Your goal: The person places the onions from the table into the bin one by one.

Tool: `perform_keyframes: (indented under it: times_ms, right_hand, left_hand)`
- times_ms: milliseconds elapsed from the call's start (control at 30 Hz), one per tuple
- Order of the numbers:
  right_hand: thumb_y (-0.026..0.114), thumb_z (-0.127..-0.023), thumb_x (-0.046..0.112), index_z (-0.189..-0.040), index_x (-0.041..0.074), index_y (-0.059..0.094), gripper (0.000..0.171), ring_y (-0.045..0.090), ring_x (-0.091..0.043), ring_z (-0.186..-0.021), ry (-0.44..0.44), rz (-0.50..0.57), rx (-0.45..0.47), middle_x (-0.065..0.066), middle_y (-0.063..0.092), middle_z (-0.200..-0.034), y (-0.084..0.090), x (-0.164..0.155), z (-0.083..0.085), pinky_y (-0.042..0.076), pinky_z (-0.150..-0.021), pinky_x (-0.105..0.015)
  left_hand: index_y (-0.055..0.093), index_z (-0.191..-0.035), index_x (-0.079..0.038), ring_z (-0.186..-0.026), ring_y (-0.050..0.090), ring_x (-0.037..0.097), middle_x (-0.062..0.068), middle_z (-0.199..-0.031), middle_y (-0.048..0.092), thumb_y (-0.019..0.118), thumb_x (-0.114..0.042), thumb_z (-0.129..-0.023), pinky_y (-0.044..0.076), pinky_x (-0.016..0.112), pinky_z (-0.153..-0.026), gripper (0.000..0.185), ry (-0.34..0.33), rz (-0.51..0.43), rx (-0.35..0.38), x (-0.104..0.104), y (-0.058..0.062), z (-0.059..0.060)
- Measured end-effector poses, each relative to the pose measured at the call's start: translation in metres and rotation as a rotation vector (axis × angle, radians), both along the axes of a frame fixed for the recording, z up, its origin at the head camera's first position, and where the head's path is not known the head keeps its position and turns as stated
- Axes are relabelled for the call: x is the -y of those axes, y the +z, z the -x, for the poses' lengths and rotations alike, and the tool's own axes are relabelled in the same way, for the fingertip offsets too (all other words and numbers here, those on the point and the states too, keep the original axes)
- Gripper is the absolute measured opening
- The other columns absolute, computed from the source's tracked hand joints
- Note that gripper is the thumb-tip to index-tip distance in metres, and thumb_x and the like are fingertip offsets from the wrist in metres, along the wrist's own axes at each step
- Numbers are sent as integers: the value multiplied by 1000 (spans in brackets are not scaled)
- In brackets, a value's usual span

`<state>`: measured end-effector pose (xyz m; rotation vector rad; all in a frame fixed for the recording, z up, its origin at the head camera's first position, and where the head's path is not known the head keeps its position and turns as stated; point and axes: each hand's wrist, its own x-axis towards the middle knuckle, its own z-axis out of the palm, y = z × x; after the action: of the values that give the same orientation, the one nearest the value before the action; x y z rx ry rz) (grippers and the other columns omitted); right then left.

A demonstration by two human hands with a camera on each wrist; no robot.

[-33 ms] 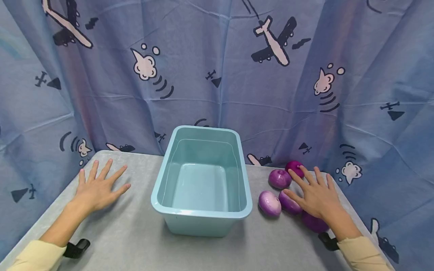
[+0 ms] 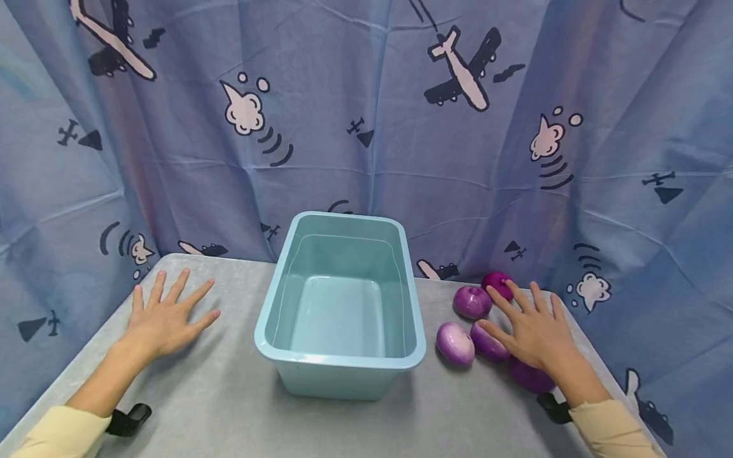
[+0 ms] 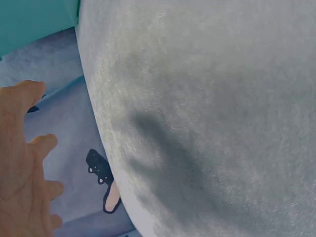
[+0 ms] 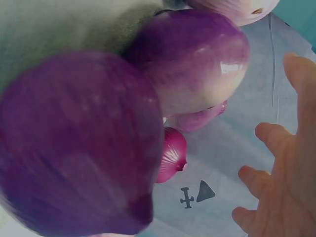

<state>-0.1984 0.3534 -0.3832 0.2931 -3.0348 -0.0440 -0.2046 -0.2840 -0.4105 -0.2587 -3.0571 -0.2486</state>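
Note:
My left hand [image 2: 163, 321] is spread over the left part of the grey table, fingers apart, holding nothing. Its shadow falls on the tabletop in the left wrist view. On the right, my right hand [image 2: 538, 331] hovers with fingers spread over a group of red onions. A paler onion [image 2: 455, 345] lies closest to the basin, and another onion [image 2: 487, 343] is beside it, under the thumb. A dark onion [image 2: 529, 376] sits partly hidden below the palm; it looms large in the right wrist view. Farther back lie a round onion [image 2: 473, 302] and a magenta onion [image 2: 495, 282].
A light blue plastic basin [image 2: 340, 361] stands in the middle between the hands, with nothing in it. Blue curtain [image 2: 366, 146] with airplane prints hangs behind and around the grey table [image 2: 217, 407]. Black straps [image 2: 130, 420] are on the wrists.

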Motion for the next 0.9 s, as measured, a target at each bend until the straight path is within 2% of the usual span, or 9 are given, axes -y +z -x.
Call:
perform_keyframes:
  times_ms: [167,233,300,433,533,600,667,800,900]
  right_hand:
    - [45,-97,71,-158,14,35,84,11,-59,-142,15,26,-12,-29,25,-159,1,-2,0,-7,-109,-71]
    - [49,-98,66,-156,12,38,81,17,-59,-141,50,62,-49,-30,29,-156,4,-4,0,0,-110,-73]
    - [59,-98,57,-152,8,44,75,29,-57,-136,111,131,-110,-30,37,-152,8,-5,-1,14,-108,-73]
    - [74,-94,32,-140,1,55,59,52,-49,-120,226,328,-208,-25,54,-137,13,-8,-6,41,-95,-67]
    - [76,-94,17,-134,2,59,46,61,-38,-111,259,500,-197,-18,61,-127,13,-9,-11,53,-90,-47]
    - [74,-95,11,-132,3,62,40,65,-32,-105,274,600,-178,-15,64,-123,12,-9,-14,55,-85,-31]
    - [72,-95,7,-131,4,63,37,66,-25,-104,277,687,-147,-13,65,-122,10,-10,-17,52,-83,-19]
    - [69,-97,4,-131,3,62,34,65,-10,-105,275,786,-109,-11,65,-121,6,-13,-24,50,-83,-14]
    - [67,-99,4,-130,2,62,32,63,-3,-105,264,809,-88,-6,65,-120,3,-16,-29,51,-83,-16]
  left_hand:
    - [38,-157,-18,-143,-2,60,31,-161,15,42,-67,-100,-7,80,-101,76,-8,-20,-4,2,0,2]
    - [38,-157,-17,-142,1,62,32,-160,18,45,-66,-100,-3,81,-101,75,-26,-61,-6,2,0,3]
    - [40,-155,-13,-141,8,63,33,-158,22,51,-60,-101,4,81,-102,73,-67,-125,-22,1,1,5]
    - [43,-150,-3,-137,28,59,33,-151,37,63,-42,-101,22,74,-104,66,-183,-328,-45,1,4,9]
    - [42,-150,1,-132,40,55,30,-148,44,64,-29,-102,35,67,-102,61,-255,-515,-12,-3,7,10]
    - [42,-151,-1,-131,44,52,26,-148,46,63,-25,-104,43,60,-100,57,-272,-648,29,-6,12,8]
    - [41,-152,-4,-131,49,43,23,-148,47,59,-22,-105,48,48,-99,54,-288,-786,78,-11,16,6]
    - [38,-154,-9,-133,49,20,21,-151,43,53,-17,-108,48,31,-99,49,-335,-1035,170,-25,24,4]
    - [35,-156,-12,-140,40,25,21,-155,37,50,-12,-108,45,33,-102,50,-405,-1144,235,-37,26,4]
